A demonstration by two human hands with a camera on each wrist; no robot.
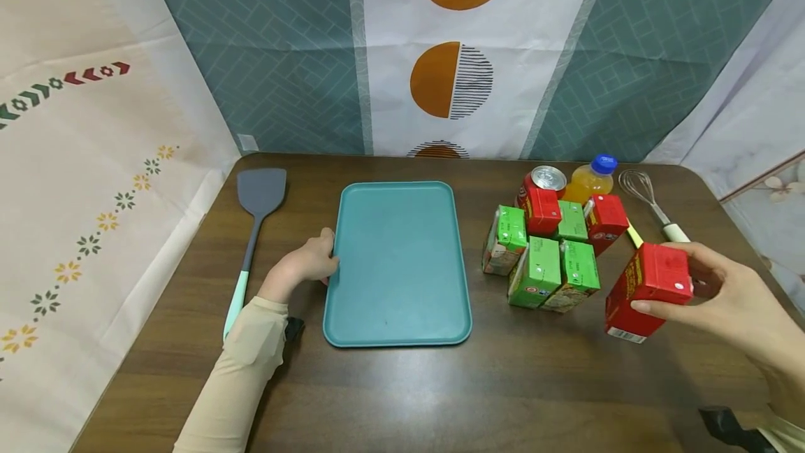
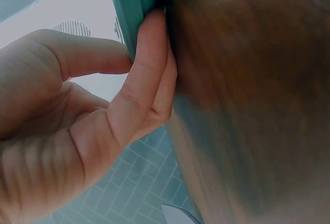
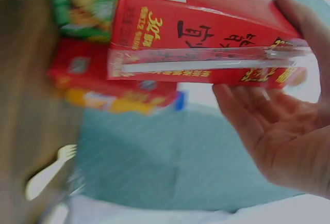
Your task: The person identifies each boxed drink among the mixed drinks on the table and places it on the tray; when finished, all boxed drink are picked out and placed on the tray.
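My left hand [image 1: 309, 261] is at the left edge of a flat teal tray [image 1: 397, 264]. In the left wrist view, thumb and fingers [image 2: 149, 53] pinch the tray's rim [image 2: 126, 7]. On the right, my right hand [image 1: 732, 292] grips a red juice carton [image 1: 660, 275] between thumb and fingers, tilted. The right wrist view shows the carton off the table, with a wrapped straw [image 3: 206, 65] along its side. To its left stand several green cartons [image 1: 537, 268], a red carton [image 1: 542, 212] and another red carton [image 1: 606, 219].
Behind the cartons stand a soda can [image 1: 548, 179] and an orange juice bottle [image 1: 591, 180] with a blue cap. A whisk [image 1: 654, 205] lies at the back right, near a pale fork [image 3: 51, 172]. A grey spatula [image 1: 260, 194] with a mint handle lies at left.
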